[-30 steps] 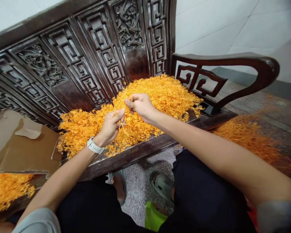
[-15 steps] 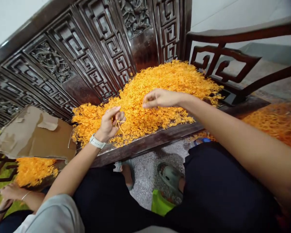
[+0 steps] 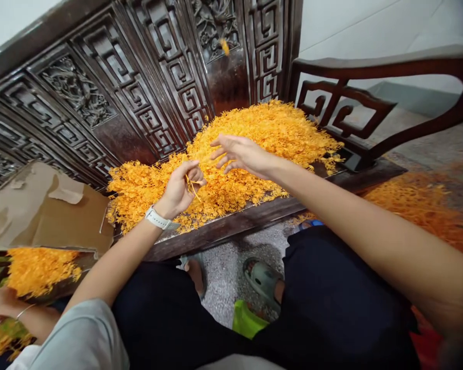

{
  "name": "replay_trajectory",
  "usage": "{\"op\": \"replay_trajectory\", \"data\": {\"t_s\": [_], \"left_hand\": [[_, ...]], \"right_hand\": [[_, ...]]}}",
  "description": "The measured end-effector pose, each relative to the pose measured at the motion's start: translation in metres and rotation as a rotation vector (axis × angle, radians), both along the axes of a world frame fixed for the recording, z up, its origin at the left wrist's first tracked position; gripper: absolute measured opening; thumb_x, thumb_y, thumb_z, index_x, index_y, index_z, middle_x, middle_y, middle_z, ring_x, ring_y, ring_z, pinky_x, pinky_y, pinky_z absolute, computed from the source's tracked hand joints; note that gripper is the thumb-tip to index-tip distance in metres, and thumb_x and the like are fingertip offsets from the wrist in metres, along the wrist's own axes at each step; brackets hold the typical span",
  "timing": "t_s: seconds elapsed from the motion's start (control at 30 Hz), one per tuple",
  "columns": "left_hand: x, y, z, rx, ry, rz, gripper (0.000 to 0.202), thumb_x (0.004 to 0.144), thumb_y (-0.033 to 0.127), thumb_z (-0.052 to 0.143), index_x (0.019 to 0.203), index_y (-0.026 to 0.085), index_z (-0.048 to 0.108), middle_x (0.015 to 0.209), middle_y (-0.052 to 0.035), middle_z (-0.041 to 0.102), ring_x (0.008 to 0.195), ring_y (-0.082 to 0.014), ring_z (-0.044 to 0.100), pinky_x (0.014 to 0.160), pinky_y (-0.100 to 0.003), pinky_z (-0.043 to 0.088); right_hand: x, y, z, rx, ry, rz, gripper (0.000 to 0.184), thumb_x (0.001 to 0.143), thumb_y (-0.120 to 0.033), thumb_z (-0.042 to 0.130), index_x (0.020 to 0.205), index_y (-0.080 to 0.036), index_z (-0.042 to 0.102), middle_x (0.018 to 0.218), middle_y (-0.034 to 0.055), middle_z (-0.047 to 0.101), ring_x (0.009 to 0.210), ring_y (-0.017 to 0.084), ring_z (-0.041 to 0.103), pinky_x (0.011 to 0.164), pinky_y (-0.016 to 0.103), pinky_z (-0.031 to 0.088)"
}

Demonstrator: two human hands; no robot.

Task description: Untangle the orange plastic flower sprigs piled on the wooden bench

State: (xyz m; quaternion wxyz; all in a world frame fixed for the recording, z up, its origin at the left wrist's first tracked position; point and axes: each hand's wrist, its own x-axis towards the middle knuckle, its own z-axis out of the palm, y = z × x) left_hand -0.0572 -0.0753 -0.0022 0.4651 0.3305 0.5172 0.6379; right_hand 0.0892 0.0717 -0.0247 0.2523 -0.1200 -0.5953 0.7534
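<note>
My left hand (image 3: 181,189), with a pale watch on its wrist, is closed in a pinch on a thin yellow-orange strand (image 3: 194,190) whose loops hang by the fingers. To its right hovers my right hand (image 3: 241,155), fingers spread and nothing visible in them. Under both hands lies a big heap of yellow-orange stringy pieces (image 3: 278,123) on a dark wooden bench (image 3: 231,226). One small orange piece (image 3: 225,47) shows blurred in the air before the bench's carved back (image 3: 229,77).
A torn cardboard box (image 3: 77,216) stands on the bench at left, with more orange pieces (image 3: 42,270) below it. Another person's hand (image 3: 2,302) is at lower left. A carved armrest (image 3: 355,110) bounds the right. Another orange heap (image 3: 416,210) lies beyond it. Something green (image 3: 247,321) is between my feet.
My right hand has opened from a closed pose and shifted slightly left. A small orange piece now appears in the air. My left hand keeps its pinch on the strand.
</note>
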Motion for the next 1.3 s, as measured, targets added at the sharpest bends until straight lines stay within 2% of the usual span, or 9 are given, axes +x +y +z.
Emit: {"op": "replay_trajectory", "data": {"t_s": [0.13, 0.23, 0.47, 0.6, 0.8, 0.97, 1.1, 1.2, 1.3], "left_hand": [[0.005, 0.001, -0.005, -0.016, 0.047, -0.007, 0.053, 0.091, 0.034, 0.073, 0.054, 0.02, 0.037, 0.053, 0.006, 0.031, 0.048, -0.0069, 0.036, 0.052, -0.022, 0.04], [0.008, 0.0, -0.009, -0.032, 0.101, -0.037, 0.056, 0.089, 0.04, 0.077, 0.056, 0.021, 0.036, 0.05, 0.0072, 0.03, 0.046, -0.0067, 0.035, 0.049, -0.022, 0.036], [0.019, -0.002, -0.013, -0.06, 0.018, -0.056, 0.057, 0.09, 0.034, 0.071, 0.054, 0.022, 0.03, 0.046, 0.0076, 0.026, 0.039, -0.0055, 0.026, 0.043, -0.022, 0.025], [0.027, -0.004, -0.013, -0.102, -0.008, -0.064, 0.052, 0.086, 0.026, 0.07, 0.053, 0.022, 0.03, 0.046, 0.0081, 0.024, 0.038, -0.0046, 0.022, 0.041, -0.021, 0.02], [0.015, -0.008, -0.009, -0.105, -0.009, 0.003, 0.053, 0.09, 0.026, 0.064, 0.052, 0.022, 0.028, 0.045, 0.0076, 0.022, 0.039, -0.0048, 0.02, 0.041, -0.02, 0.017], [-0.002, -0.01, -0.013, -0.119, -0.026, 0.108, 0.05, 0.093, 0.027, 0.062, 0.054, 0.022, 0.03, 0.046, 0.0072, 0.025, 0.039, -0.0054, 0.021, 0.04, -0.021, 0.017], [-0.004, -0.01, -0.019, -0.135, -0.004, 0.123, 0.048, 0.093, 0.027, 0.063, 0.056, 0.022, 0.034, 0.049, 0.0071, 0.027, 0.04, -0.006, 0.023, 0.04, -0.021, 0.018], [-0.001, -0.008, -0.021, -0.127, 0.007, 0.113, 0.047, 0.093, 0.028, 0.064, 0.056, 0.022, 0.034, 0.049, 0.0074, 0.027, 0.04, -0.006, 0.023, 0.04, -0.021, 0.019], [0.001, -0.005, -0.021, -0.119, 0.004, 0.125, 0.047, 0.091, 0.029, 0.067, 0.057, 0.021, 0.035, 0.05, 0.0078, 0.028, 0.04, -0.0055, 0.025, 0.04, -0.02, 0.021]], "right_hand": [[-0.01, -0.017, -0.004, 0.128, 0.049, 0.045, 0.041, 0.085, -0.055, 0.084, 0.099, -0.021, 0.066, 0.078, 0.0016, 0.065, 0.065, 0.013, 0.061, 0.055, 0.026, 0.051], [-0.016, -0.02, -0.01, 0.096, 0.082, -0.076, 0.034, 0.086, -0.048, 0.084, 0.094, -0.022, 0.065, 0.06, -0.0048, 0.053, 0.052, 0.009, 0.044, 0.048, 0.024, 0.038], [-0.029, -0.019, -0.012, -0.085, 0.08, -0.278, 0.015, 0.088, -0.026, 0.077, 0.085, -0.02, 0.064, 0.058, -0.0056, 0.044, 0.049, 0.007, 0.032, 0.046, 0.024, 0.018], [-0.034, -0.01, -0.011, -0.076, 0.104, -0.347, 0.029, 0.087, -0.029, 0.08, 0.073, -0.019, 0.057, 0.057, -0.0064, 0.041, 0.05, 0.005, 0.029, 0.046, 0.025, 0.016], [-0.014, 0.005, -0.009, 0.024, 0.03, -0.146, 0.031, 0.083, -0.037, 0.086, 0.077, -0.018, 0.061, 0.054, -0.0083, 0.038, 0.048, 0.005, 0.026, 0.047, 0.026, 0.015], [0.004, 0.011, -0.013, 0.043, 0.021, -0.147, 0.026, 0.089, -0.031, 0.08, 0.079, -0.019, 0.059, 0.057, -0.0071, 0.039, 0.05, 0.006, 0.027, 0.048, 0.027, 0.019], [0.004, 0.006, -0.019, 0.032, -0.071, -0.099, 0.019, 0.092, -0.032, 0.078, 0.092, -0.019, 0.063, 0.059, -0.0059, 0.044, 0.051, 0.007, 0.031, 0.048, 0.027, 0.023], [-0.001, -0.003, -0.021, 0.062, -0.13, 0.003, 0.027, 0.09, -0.037, 0.08, 0.106, -0.019, 0.066, 0.06, -0.0054, 0.047, 0.052, 0.008, 0.035, 0.048, 0.028, 0.024], [-0.007, -0.009, -0.023, 0.077, -0.116, 0.101, 0.033, 0.087, -0.046, 0.083, 0.096, -0.019, 0.067, 0.059, -0.0054, 0.047, 0.052, 0.008, 0.034, 0.049, 0.027, 0.024]]}}
